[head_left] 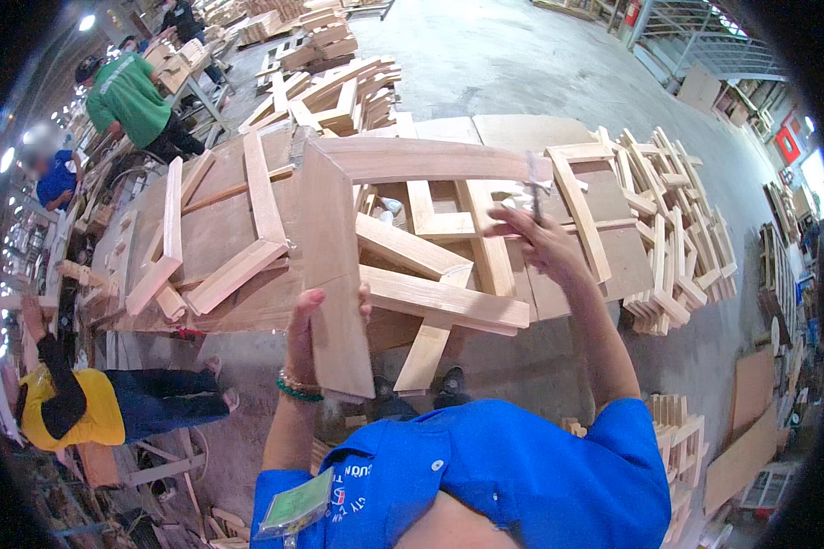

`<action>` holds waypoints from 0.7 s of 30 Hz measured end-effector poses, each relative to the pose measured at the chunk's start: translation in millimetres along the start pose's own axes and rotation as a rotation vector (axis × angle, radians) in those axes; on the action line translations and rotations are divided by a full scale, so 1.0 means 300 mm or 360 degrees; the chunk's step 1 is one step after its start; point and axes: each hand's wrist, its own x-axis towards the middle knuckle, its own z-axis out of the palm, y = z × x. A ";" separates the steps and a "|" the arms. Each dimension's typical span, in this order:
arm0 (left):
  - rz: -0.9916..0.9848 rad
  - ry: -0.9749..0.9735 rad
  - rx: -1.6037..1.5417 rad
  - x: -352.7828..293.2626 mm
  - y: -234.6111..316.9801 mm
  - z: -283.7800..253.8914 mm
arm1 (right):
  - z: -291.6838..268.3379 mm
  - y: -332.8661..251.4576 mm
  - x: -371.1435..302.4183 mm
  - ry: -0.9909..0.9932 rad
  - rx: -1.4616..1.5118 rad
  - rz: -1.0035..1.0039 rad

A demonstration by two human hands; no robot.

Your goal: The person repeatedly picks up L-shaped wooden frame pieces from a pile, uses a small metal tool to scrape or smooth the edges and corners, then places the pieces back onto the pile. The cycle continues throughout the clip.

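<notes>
An L-shaped wooden frame piece (328, 220) is raised over the table, one leg toward me and the other reaching right. My left hand (303, 334) is closed around the near leg, thumb on the left side and fingertips showing on the right. Close to the far right end of the piece, my right hand (556, 245) has its fingers curled at a thin grey tool (536, 183). Blur hides the tool's exact kind. Beneath the raised piece, more L-shaped wooden pieces (439, 302) lie crossed over each other.
Cardboard (577, 220) covers the table. Joined wooden pieces (264, 201) lie on its left, with another (579, 206) on the right. Stacked frames (677, 229) stand beyond the right edge; a wood pile (348, 96) lies behind. Co-workers in green (130, 96) and yellow (82, 407) are at left.
</notes>
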 end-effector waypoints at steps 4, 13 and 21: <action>0.0068 -0.0032 0.0103 0.082 -0.084 0.079 | 0.061 0.013 0.226 0.0006 0.0749 0.0237; 0.0228 -0.0025 0.0709 0.150 -0.173 0.088 | 0.121 -0.162 0.590 0.0189 0.1141 0.0088; 0.0139 0.0562 0.0195 -0.168 -0.158 -0.223 | 0.104 -0.047 0.882 0.0100 0.0180 0.0030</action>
